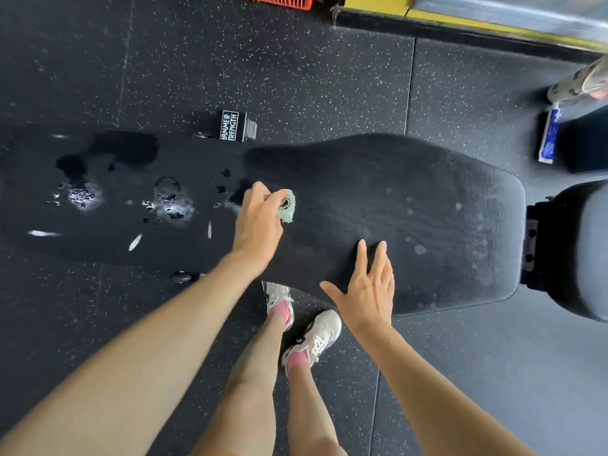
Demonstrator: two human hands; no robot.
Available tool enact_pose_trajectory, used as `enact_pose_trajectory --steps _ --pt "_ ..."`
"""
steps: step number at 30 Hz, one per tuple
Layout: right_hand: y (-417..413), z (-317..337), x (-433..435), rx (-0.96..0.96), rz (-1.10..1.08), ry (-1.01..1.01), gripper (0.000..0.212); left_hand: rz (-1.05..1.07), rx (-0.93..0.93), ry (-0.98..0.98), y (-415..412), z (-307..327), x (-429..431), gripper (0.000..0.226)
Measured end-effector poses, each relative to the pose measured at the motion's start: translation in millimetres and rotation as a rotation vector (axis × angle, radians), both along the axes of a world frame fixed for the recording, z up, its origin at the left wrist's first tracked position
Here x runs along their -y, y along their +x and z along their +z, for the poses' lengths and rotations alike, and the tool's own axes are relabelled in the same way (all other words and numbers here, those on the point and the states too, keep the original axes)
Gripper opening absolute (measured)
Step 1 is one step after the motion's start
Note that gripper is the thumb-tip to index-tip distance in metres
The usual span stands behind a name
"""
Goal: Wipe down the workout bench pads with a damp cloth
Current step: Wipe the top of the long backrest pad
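A long black bench pad (411, 199) runs left to right across the view. Its left part is glossy with wet patches (171, 205); its wider right part looks dull with faint pale spots. My left hand (260, 222) grips a small pale green cloth (288, 205) and holds it on the pad near the middle, at the line between the wet and dull areas. My right hand (368, 287) lies flat with straight fingers on the pad's near edge, to the right of the cloth.
A second dark pad (579, 251) joins the bench at the right through a metal bracket (529, 245). The bench's labelled frame foot (235, 126) sits beyond the pad. My feet in white shoes (312, 337) stand on speckled rubber flooring. A red basket (279, 0) is far off.
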State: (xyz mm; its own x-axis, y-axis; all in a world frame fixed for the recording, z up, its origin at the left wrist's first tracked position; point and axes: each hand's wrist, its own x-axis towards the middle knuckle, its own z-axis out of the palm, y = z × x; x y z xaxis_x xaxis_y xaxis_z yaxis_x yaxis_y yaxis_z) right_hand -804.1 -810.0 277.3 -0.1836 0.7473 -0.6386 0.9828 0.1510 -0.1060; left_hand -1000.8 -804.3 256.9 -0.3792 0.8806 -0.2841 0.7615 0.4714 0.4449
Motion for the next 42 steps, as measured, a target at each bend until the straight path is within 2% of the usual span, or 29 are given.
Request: enact_pose_trajectory --steps 1,2,5,6,7,8,11,12,13,15,17,19,20,24,25,26,28,30,32,35,36,37,39,42 --pt "0.7 -0.3 0.7 0.011 0.014 -0.006 0.098 0.019 0.017 -0.01 11.0 3.7 4.0 0.049" --pt "1.7 -1.1 0.7 0.021 0.031 -0.011 0.101 -0.123 0.02 0.008 23.1 2.5 9.8 0.048" --pt "4.9 -3.2 0.0 0.05 0.085 -0.039 0.11 -0.723 -0.018 0.129 25.9 -2.2 21.2 0.048" --pt "6.8 -3.3 0.7 0.062 0.099 -0.037 0.11 -0.807 -0.044 0.147 17.1 -0.5 18.2 0.047" --pt "8.2 -3.4 1.3 0.072 0.107 -0.031 0.11 -0.807 -0.07 0.128 7.4 0.9 12.9 0.044" --pt "8.8 -3.5 2.0 0.077 0.109 -0.024 0.11 -0.709 -0.096 0.094 -0.6 -1.0 6.8 0.042" --pt "7.9 -4.0 4.2 0.066 0.095 -0.005 0.11 -0.036 -0.088 0.008 0.7 -0.9 -3.5 0.036" --pt "7.5 -4.7 4.0 0.058 0.092 -0.001 0.11 0.045 -0.065 -0.006 10.5 1.7 -1.2 0.034" --pt "7.6 -5.2 3.6 0.049 0.09 0.0 0.111 -0.02 -0.057 -0.004 23.0 2.5 4.6 0.033" --pt "9.6 -5.4 3.4 0.035 0.09 0.001 0.111 -0.447 -0.056 0.105 44.8 -0.6 24.6 0.034" --pt "12.6 -4.8 2.5 0.016 0.099 0.008 0.111 -0.883 -0.191 0.247 44.5 -5.9 32.2 0.038" --pt "17.0 -3.7 1.9 -0.01 0.097 0.024 0.111 -1.063 -0.355 0.307 27.6 -8.6 19.7 0.032" --pt "19.1 -3.9 2.0 -0.033 0.084 0.033 0.11 -1.007 -0.382 0.289 20.3 -8.1 12.2 0.029" --pt "27.1 -5.0 5.6 -0.107 0.003 0.044 0.099 -0.202 -0.154 0.06 41.6 -0.1 17.7 0.04" --pt "29.3 -4.7 6.8 -0.092 0.002 0.05 0.094 -0.137 -0.097 0.041 59.7 2.8 27.0 0.038" --pt "31.5 -4.8 8.0 -0.074 0.003 0.061 0.089 -0.203 -0.071 0.057 78.6 3.2 37.5 0.035" --pt "35.7 -5.2 11.2 -0.055 -0.024 0.085 0.079 -0.489 -0.122 0.128 104.3 -0.9 57.8 0.028" --pt "39.4 -5.6 17.2 -0.044 -0.066 0.09 0.07 -0.631 -0.168 0.223 98.6 -5.2 67.4 0.026" --pt "43.5 -6.2 23.3 -0.035 -0.097 0.098 0.063 -0.533 -0.175 0.19 77.5 -7.1 65.6 0.027" --pt "48.1 -5.4 33.3 -0.063 -0.136 0.128 0.057 -0.007 -0.168 0.127 65.5 -10.2 64.6 0.039" --pt "48.7 -5.4 36.5 -0.079 -0.138 0.137 0.056 0.121 -0.142 0.111 76.1 -8.4 65.6 0.042" --pt "49.1 -5.6 39.3 -0.089 -0.136 0.143 0.056 0.162 -0.107 0.109 92.8 -6.9 66.5 0.043" --pt "52.4 -6.5 41.3 -0.094 -0.135 0.151 0.06 0.019 -0.036 0.126 131.1 -4.7 67.3 0.041" --pt "60.9 -8.4 41.0 -0.058 -0.095 0.14 0.07 -0.244 -0.073 0.15 144.0 -3.2 68.2 0.047"
